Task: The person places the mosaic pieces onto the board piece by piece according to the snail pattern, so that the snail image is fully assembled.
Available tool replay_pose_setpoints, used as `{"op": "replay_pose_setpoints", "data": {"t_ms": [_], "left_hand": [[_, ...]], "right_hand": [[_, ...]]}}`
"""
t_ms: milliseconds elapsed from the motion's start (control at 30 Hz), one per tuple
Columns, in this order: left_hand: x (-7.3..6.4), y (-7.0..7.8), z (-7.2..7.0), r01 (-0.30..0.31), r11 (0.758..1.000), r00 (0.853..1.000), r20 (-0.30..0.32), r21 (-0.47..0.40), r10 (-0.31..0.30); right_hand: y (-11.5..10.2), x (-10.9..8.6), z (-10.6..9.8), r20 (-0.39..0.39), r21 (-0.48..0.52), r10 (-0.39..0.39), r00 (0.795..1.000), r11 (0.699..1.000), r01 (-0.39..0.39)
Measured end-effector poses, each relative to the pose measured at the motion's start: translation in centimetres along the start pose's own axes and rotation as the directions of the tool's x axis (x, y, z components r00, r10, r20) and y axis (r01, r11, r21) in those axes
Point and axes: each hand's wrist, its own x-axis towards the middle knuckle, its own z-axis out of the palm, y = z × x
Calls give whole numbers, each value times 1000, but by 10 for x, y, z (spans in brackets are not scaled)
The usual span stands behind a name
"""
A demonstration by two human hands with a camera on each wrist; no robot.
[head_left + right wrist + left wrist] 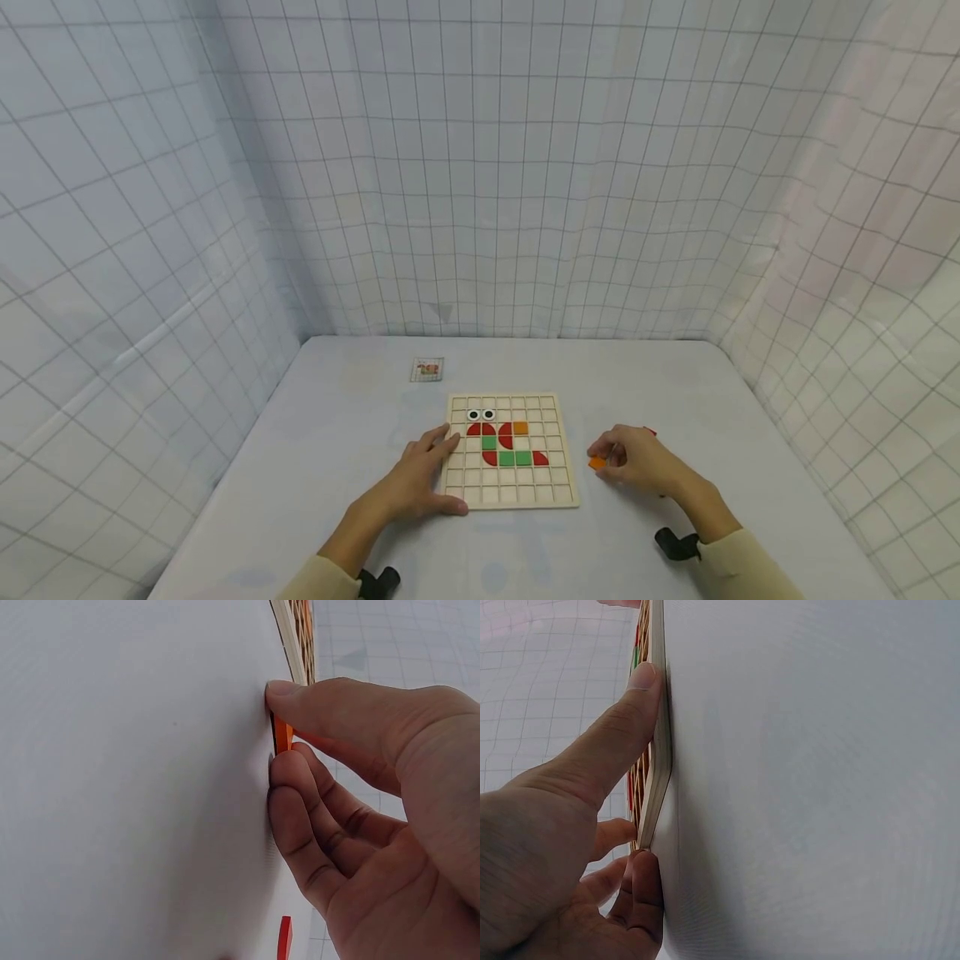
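A pale wooden grid board [540, 492] lies flat on the table. On it are two eye tiles [481, 414], several red curved tiles [540, 458], several green square tiles [515, 458] and one orange square tile [521, 427]. My left hand [416, 479] holds the board at its near left corner, thumb [619, 724] along the front edge and fingers at the left edge. To the right of the board, my right hand [637, 458] pinches another orange tile [283, 736] between thumb and fingertips, close over the table. The fingers hide part of that tile.
Red pieces [650, 431] lie beside and partly behind my right hand. A small picture card [427, 369] with a coloured figure on a grid lies beyond the board, to the left. White grid-patterned curtains [465, 192] stand around the back and sides of the table [337, 400].
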Motion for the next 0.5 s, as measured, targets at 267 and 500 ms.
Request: {"op": "replay_pose_setpoints", "data": {"t_ms": [267,500], "left_hand": [[-1,1,-2,-15,1000,1000,-2,-1,15],[-1,0,-2,-12,1000,1000,2,-11,12]], "right_hand": [[1,1,-1,5,11,-9,1000,1000,9],[2,1,0,2,15,-16,1000,1000,16]]}}
